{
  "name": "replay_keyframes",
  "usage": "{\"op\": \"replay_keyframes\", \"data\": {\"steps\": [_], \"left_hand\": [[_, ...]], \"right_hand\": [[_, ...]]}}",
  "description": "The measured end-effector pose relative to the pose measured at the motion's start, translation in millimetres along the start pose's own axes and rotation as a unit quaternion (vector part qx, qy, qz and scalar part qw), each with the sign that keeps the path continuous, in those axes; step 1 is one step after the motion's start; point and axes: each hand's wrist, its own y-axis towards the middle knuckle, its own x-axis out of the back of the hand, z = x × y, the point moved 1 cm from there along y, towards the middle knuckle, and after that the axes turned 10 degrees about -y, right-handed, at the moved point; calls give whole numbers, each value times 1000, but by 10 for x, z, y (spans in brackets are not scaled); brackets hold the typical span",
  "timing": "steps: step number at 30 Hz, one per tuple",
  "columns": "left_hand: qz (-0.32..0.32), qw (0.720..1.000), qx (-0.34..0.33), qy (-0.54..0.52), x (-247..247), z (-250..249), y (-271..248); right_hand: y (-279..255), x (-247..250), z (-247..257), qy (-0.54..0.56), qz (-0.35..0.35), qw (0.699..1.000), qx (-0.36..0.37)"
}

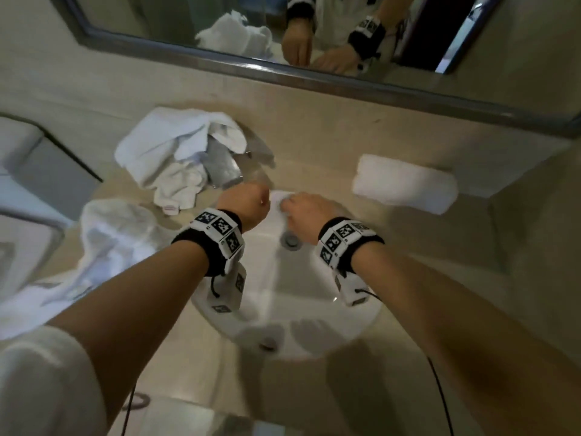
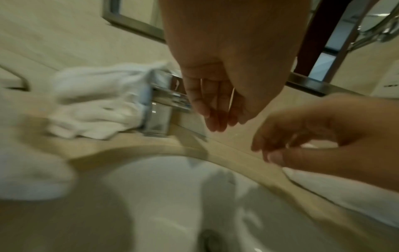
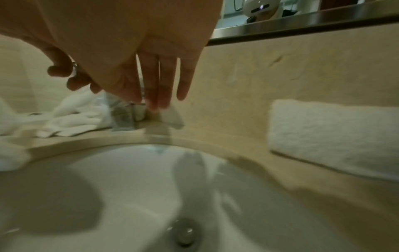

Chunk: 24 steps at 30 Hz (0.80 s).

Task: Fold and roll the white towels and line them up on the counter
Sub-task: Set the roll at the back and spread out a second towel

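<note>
One rolled white towel (image 1: 405,184) (image 3: 332,136) lies on the beige counter (image 1: 330,146) to the right of the sink. A crumpled heap of white towels (image 1: 176,152) (image 2: 97,102) is draped over the faucet (image 1: 221,166) at the back left. Another loose towel (image 1: 116,243) hangs over the counter's left front. Both hands hover over the back of the white basin (image 1: 283,297), close together. My left hand (image 1: 251,202) (image 2: 215,117) holds nothing, its fingers pointing down. My right hand (image 1: 295,209) (image 3: 159,95) is also empty, with straight fingers.
A mirror with a metal frame (image 1: 314,80) runs along the wall behind the counter. The basin's drain (image 1: 290,240) (image 3: 183,231) sits below the hands. A grey and white fixture (image 1: 28,171) stands at the left edge. Cables hang from both wrist units.
</note>
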Motion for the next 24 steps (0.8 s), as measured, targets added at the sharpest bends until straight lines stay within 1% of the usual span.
{"op": "replay_keyframes", "data": {"steps": [2, 5, 6, 7, 8, 9, 10, 11, 12, 13, 14, 15, 17, 20, 22, 24], "left_hand": [[-22, 1000, 22, 6, 139, 450, -280], [-109, 994, 15, -20, 370, 1178, -701], [-131, 991, 24, -8, 432, 1417, -837], [-140, 989, 52, 14, 454, 1627, -936], [-132, 986, 103, 25, 459, 1834, -1032], [-104, 982, 159, 12, 455, 2018, -1122], [-65, 975, 207, -42, 449, 2199, -1233], [-30, 963, 236, -126, 422, 2327, -1326], [-4, 945, 248, -213, 385, 2379, -1395], [27, 929, 249, -272, 354, 2394, -1469], [55, 923, 245, -293, 324, 2389, -1522], [74, 924, 236, -292, 297, 2366, -1541], [102, 924, 222, -294, 239, 2303, -1514], [147, 900, 219, -348, 177, 2095, -1389], [187, 888, 205, -366, 117, 1754, -1310], [220, 893, 186, -346, 14, 1388, -1214]], "right_hand": [[138, 9, 451, 33, 29, 999, 12], [424, -31, 1116, 155, 66, 986, 8], [514, -26, 1340, 193, 72, 979, 13], [584, -36, 1523, 229, 73, 970, 16], [638, -29, 1701, 265, 74, 961, 18], [684, -19, 1854, 301, 77, 950, 21], [729, -13, 2020, 326, 86, 941, 22], [763, -16, 2151, 331, 96, 938, 25], [773, -32, 2217, 310, 105, 944, 27], [761, -51, 2266, 275, 109, 955, 29], [743, -72, 2278, 238, 109, 965, 22], [716, -83, 2253, 215, 107, 971, 13], [577, -41, 2113, 217, 100, 971, -16], [285, 81, 1823, 226, 116, 966, -58], [9, 91, 1587, 193, 123, 969, -90], [-252, 67, 1342, 176, 117, 968, -134]]}}
